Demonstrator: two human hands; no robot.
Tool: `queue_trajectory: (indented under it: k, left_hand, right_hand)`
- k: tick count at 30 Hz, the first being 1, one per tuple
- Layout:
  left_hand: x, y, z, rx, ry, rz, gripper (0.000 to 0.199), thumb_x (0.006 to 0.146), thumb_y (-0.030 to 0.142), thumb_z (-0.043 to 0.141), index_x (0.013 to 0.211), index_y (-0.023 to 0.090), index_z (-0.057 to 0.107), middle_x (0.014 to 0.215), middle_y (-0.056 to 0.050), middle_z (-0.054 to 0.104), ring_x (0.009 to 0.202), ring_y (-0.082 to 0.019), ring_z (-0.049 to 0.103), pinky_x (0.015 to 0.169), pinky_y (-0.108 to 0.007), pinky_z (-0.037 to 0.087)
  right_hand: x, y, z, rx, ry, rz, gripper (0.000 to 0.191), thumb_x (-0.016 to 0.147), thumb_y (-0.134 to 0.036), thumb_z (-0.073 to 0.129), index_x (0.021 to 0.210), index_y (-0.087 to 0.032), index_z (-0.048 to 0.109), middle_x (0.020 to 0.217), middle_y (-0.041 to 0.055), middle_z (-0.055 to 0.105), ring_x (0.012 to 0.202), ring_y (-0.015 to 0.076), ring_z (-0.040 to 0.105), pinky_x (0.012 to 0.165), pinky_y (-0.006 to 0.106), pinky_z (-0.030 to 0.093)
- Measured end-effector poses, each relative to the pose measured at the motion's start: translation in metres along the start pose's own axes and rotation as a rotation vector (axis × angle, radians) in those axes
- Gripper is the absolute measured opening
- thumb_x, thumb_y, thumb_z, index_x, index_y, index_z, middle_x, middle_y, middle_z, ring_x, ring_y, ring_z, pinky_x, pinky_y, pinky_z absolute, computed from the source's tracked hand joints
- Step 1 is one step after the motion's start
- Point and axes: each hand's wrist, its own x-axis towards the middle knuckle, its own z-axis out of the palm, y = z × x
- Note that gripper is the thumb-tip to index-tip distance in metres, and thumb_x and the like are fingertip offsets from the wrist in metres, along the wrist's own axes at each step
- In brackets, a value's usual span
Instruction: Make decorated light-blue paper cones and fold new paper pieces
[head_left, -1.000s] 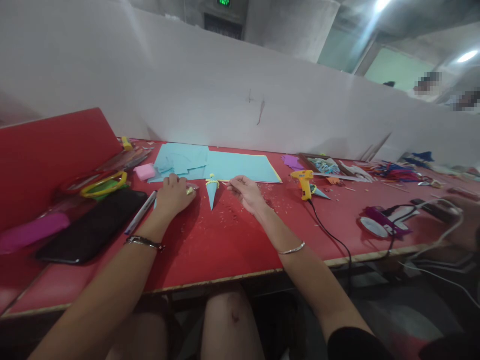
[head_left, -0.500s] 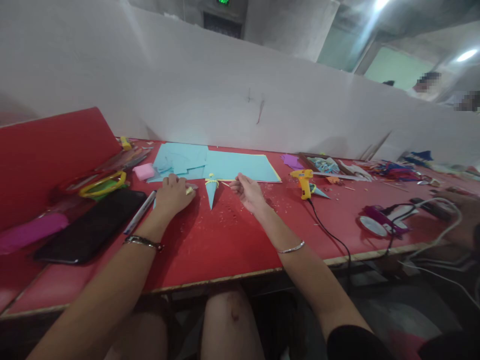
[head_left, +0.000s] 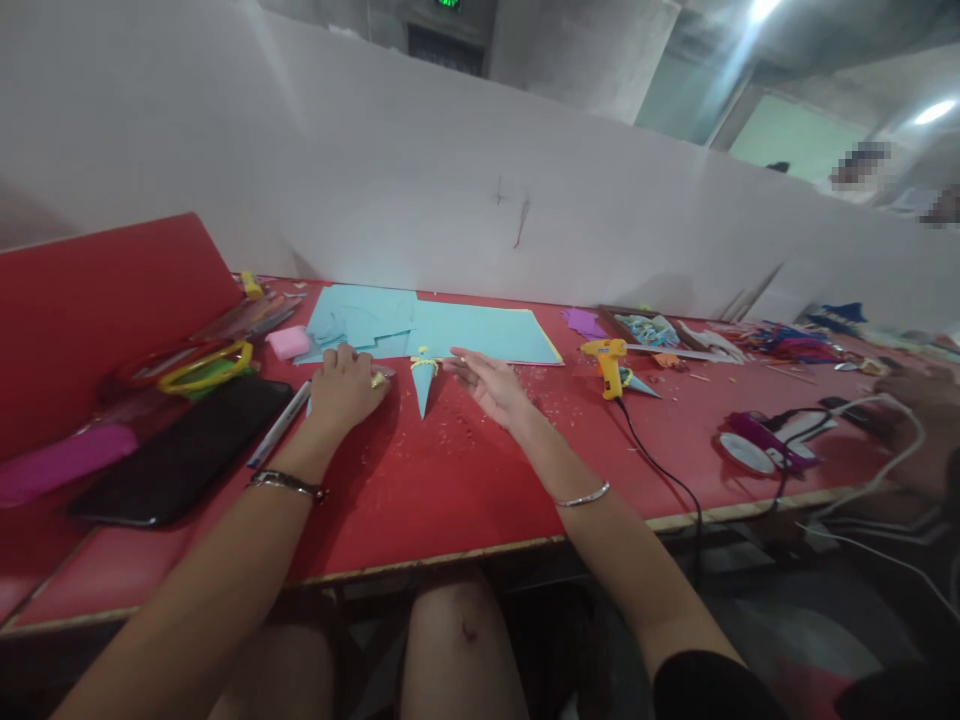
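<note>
- The left hand [head_left: 345, 390] bends down over the table, fingers curled beside a small clear packet with yellow bits [head_left: 381, 380]; whether it grips the packet or only rests against it I cannot tell.
- The right hand [head_left: 486, 385] looks released — fingers loosely extended, the palm turned partly toward the cone. Nothing shows in its grasp, though a tiny piece at the fingertips would be too small to make out.
- Between the hands lies the small blue cone [head_left: 423, 390], its point toward the person and its wide end banded in yellow; neither hand appears to touch it.
- The step in hand looks like detail work on that yellow trim. The next move seems to call for a light pinch and a steadying touch, since the cone looks easy to nudge or dent.
- Just beyond lie sheets of blue paper [head_left: 480, 332]. Left of the left hand are a pen [head_left: 279, 427] and a black phone [head_left: 184, 452].
- Farther right, a yellow glue gun [head_left: 607, 366] stands in front of a second blue cone [head_left: 642, 386] — partly hidden — on the red table [head_left: 450, 500].
</note>
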Motion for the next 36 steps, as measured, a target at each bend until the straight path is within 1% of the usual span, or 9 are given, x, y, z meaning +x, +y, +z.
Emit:
queue_trajectory:
  k: [3, 7, 13, 16, 18, 21, 23, 30, 36]
  left_hand:
    - [0.0, 0.002, -0.001, -0.022, 0.073, 0.003, 0.041, 0.075, 0.035, 0.041, 0.103, 0.01, 0.057, 0.108, -0.019, 0.048, 0.105, -0.035, 0.04, 0.077, -0.042, 0.038]
    - [0.002, 0.007, 0.001, -0.049, 0.167, -0.001, 0.039, 0.076, 0.038, 0.04, 0.098, 0.013, 0.06, 0.105, -0.017, 0.05, 0.103, -0.034, 0.042, 0.081, -0.042, 0.034]
    - [0.0, 0.013, 0.001, -0.059, 0.168, 0.047, 0.041, 0.079, 0.045, 0.036, 0.091, 0.016, 0.061, 0.099, -0.014, 0.053, 0.099, -0.031, 0.045, 0.079, -0.04, 0.033]
    - [-0.001, 0.019, -0.006, -0.077, 0.09, 0.118, 0.045, 0.08, 0.048, 0.032, 0.082, 0.015, 0.062, 0.094, -0.014, 0.056, 0.098, -0.029, 0.047, 0.077, -0.037, 0.036]
    - [-0.001, 0.025, -0.011, -0.107, -0.025, 0.16, 0.05, 0.08, 0.051, 0.028, 0.075, 0.016, 0.063, 0.088, -0.013, 0.06, 0.093, -0.027, 0.051, 0.073, -0.034, 0.038]
    - [-0.002, 0.035, -0.016, -0.142, -0.214, 0.105, 0.055, 0.076, 0.059, 0.027, 0.071, 0.018, 0.062, 0.078, -0.011, 0.063, 0.079, -0.026, 0.057, 0.063, -0.033, 0.04]
    - [-0.003, 0.041, -0.016, -0.143, -0.277, 0.048, 0.055, 0.072, 0.064, 0.031, 0.076, 0.018, 0.061, 0.077, -0.011, 0.064, 0.073, -0.027, 0.059, 0.059, -0.033, 0.04]
    - [-0.002, 0.042, -0.011, -0.143, -0.317, 0.029, 0.038, 0.072, 0.05, 0.042, 0.081, 0.017, 0.059, 0.085, -0.013, 0.064, 0.079, -0.028, 0.059, 0.058, -0.032, 0.04]
    - [0.003, 0.03, -0.009, -0.221, -0.287, 0.095, 0.029, 0.076, 0.037, 0.038, 0.073, 0.016, 0.057, 0.076, -0.011, 0.063, 0.072, -0.024, 0.058, 0.057, -0.029, 0.037]
  right_hand:
    - [-0.001, 0.001, 0.001, -0.01, -0.034, 0.006, 0.013, 0.077, -0.013, 0.051, 0.08, -0.018, 0.062, 0.077, 0.0012, 0.067, 0.079, 0.0086, 0.062, 0.073, 0.021, 0.047]
    - [0.001, 0.004, -0.002, -0.04, 0.015, -0.036, 0.007, 0.076, -0.017, 0.053, 0.074, -0.017, 0.06, 0.074, -0.0002, 0.068, 0.074, 0.0079, 0.063, 0.068, 0.019, 0.046]
    - [0.003, 0.005, -0.003, -0.144, 0.107, -0.118, 0.008, 0.066, -0.021, 0.063, 0.068, -0.017, 0.056, 0.061, -0.0032, 0.065, 0.057, 0.0076, 0.061, 0.06, 0.02, 0.044]
    - [0.003, 0.004, -0.002, -0.162, 0.124, -0.119, 0.008, 0.066, -0.021, 0.063, 0.07, -0.017, 0.058, 0.064, -0.0025, 0.066, 0.06, 0.0083, 0.062, 0.063, 0.02, 0.044]
    - [0.003, 0.004, -0.001, -0.168, 0.116, -0.1, 0.008, 0.068, -0.023, 0.062, 0.071, -0.017, 0.059, 0.066, -0.0015, 0.066, 0.062, 0.0087, 0.062, 0.064, 0.021, 0.044]
    - [0.004, 0.004, -0.001, -0.17, 0.108, -0.088, 0.012, 0.072, -0.028, 0.058, 0.071, -0.016, 0.06, 0.062, -0.0012, 0.065, 0.057, 0.0083, 0.061, 0.062, 0.022, 0.045]
    - [0.004, 0.004, -0.001, -0.18, 0.115, -0.091, 0.015, 0.073, -0.031, 0.057, 0.072, -0.016, 0.061, 0.059, -0.0019, 0.064, 0.053, 0.0076, 0.059, 0.059, 0.021, 0.045]
    - [0.007, 0.006, -0.005, -0.226, 0.097, -0.115, 0.014, 0.069, -0.03, 0.059, 0.071, -0.016, 0.062, 0.056, -0.0034, 0.062, 0.047, 0.0051, 0.056, 0.054, 0.019, 0.044]
    - [0.009, 0.007, -0.007, -0.2, 0.098, -0.174, 0.012, 0.062, -0.024, 0.064, 0.071, -0.017, 0.061, 0.058, -0.004, 0.062, 0.053, 0.0062, 0.056, 0.06, 0.021, 0.045]
